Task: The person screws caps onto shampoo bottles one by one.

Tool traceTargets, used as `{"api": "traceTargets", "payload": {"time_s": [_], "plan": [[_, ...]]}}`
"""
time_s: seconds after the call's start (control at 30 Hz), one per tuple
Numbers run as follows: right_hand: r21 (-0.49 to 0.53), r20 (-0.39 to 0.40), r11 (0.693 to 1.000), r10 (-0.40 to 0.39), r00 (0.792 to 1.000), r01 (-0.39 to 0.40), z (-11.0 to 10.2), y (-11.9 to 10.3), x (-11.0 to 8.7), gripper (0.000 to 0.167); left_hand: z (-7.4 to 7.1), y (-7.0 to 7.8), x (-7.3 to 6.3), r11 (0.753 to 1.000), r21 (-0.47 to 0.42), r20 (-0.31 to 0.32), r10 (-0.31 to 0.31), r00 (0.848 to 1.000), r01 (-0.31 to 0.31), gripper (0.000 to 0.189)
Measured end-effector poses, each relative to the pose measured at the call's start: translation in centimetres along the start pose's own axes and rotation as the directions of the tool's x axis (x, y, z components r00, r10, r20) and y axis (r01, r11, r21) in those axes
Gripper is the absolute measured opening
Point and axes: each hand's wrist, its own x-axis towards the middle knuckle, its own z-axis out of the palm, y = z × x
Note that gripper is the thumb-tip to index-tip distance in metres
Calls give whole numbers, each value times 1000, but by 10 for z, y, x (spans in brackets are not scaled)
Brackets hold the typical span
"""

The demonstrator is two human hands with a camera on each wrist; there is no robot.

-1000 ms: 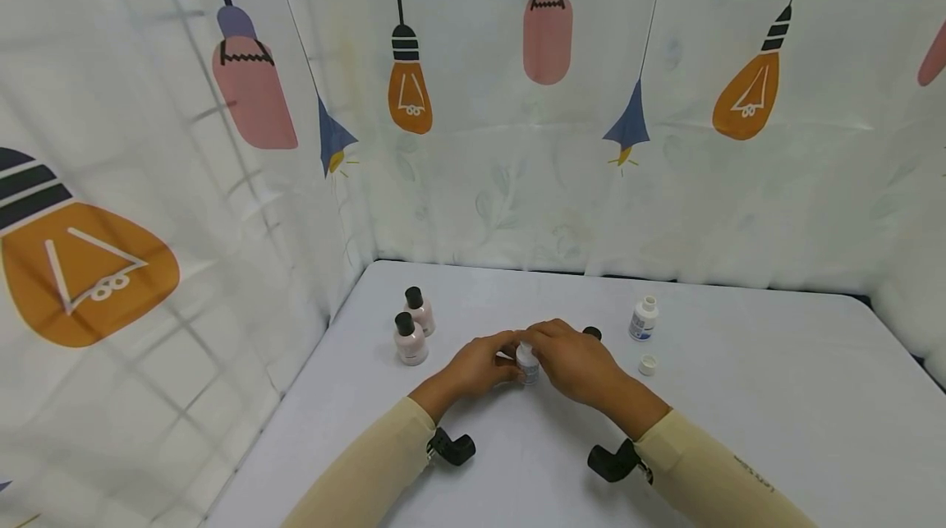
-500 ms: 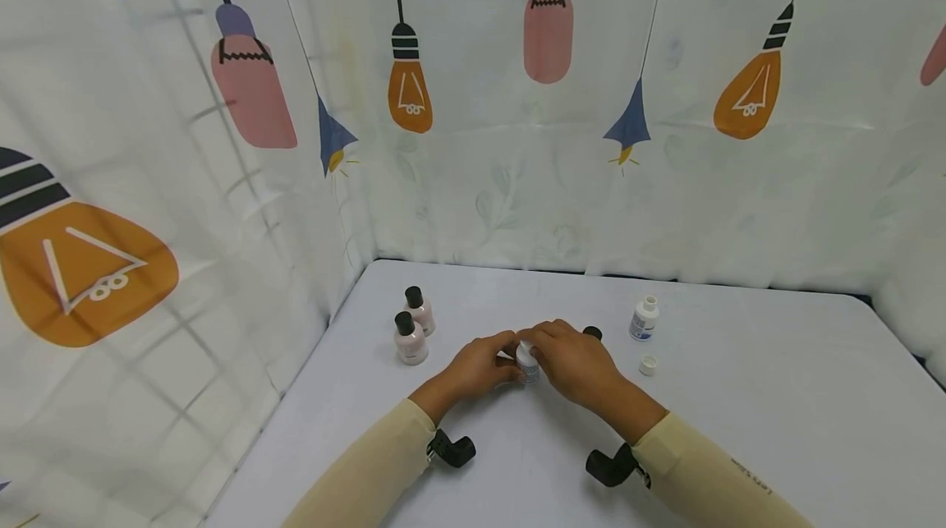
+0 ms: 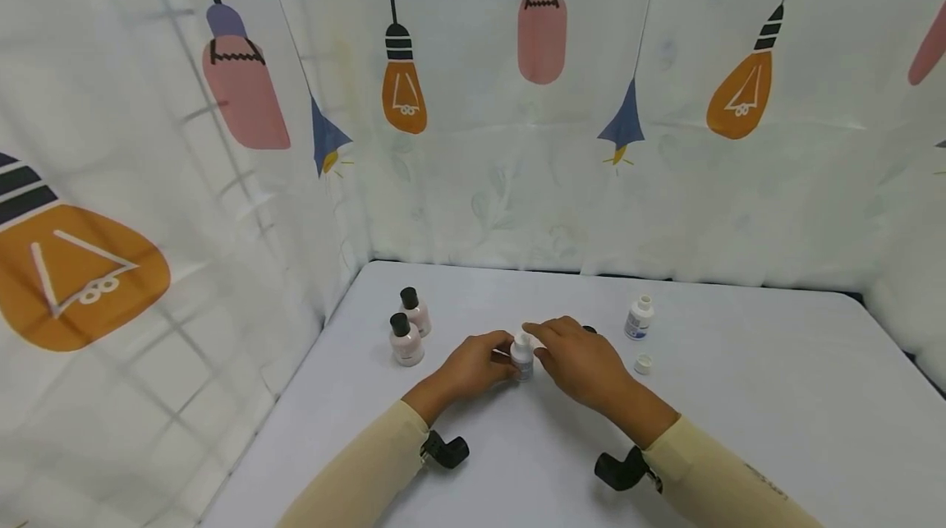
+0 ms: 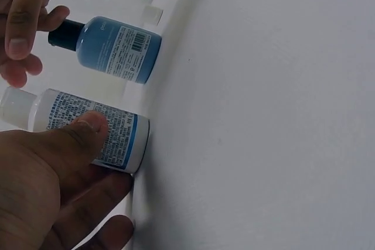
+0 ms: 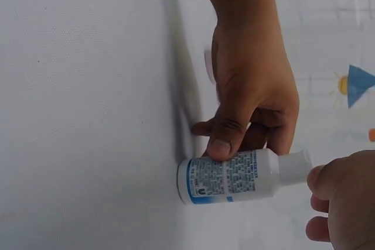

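A small white bottle (image 3: pixel 521 364) with a printed label and a white cap (image 4: pixel 17 107) stands upright on the table. My left hand (image 3: pixel 476 368) holds its body, thumb across the label and fingers behind. Beside the cap is my right hand (image 3: pixel 580 364), its fingers loosely bent and not wrapped round it. The right wrist view shows the right thumb (image 5: pixel 322 182) at the cap's edge; whether it touches, I cannot tell. Behind the right hand stands a blue bottle (image 4: pixel 117 50) with a dark cap, mostly hidden in the head view.
Two pale pink bottles (image 3: pixel 406 343) with black caps stand at the left of the white table (image 3: pixel 739 397). At the back right is an uncapped white bottle (image 3: pixel 639 319), with a loose white cap (image 3: pixel 643 364) in front. A printed curtain (image 3: pixel 473 183) surrounds the table.
My right fingers have come slightly away from the bottle's top, so more of the white cap shows. My left hand keeps its hold. The head view has shifted a little.
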Motion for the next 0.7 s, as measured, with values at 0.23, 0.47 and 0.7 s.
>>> {"api": "traceTargets", "payload": {"time_s": [0.23, 0.47, 0.7], "plan": [[10, -49, 1000, -23, 999, 24, -5, 9, -9, 42, -8, -4, 2, 1000, 10, -22, -11, 1000, 12, 40], [62, -88, 997, -36, 995, 41, -11, 20, -19, 43, -16, -9, 1, 999, 31, -42, -32, 999, 33, 40], [91, -147, 992, -78, 986, 92, -18, 27, -28, 42, -20, -10, -1, 998, 43, -56, -49, 997, 52, 41]]}}
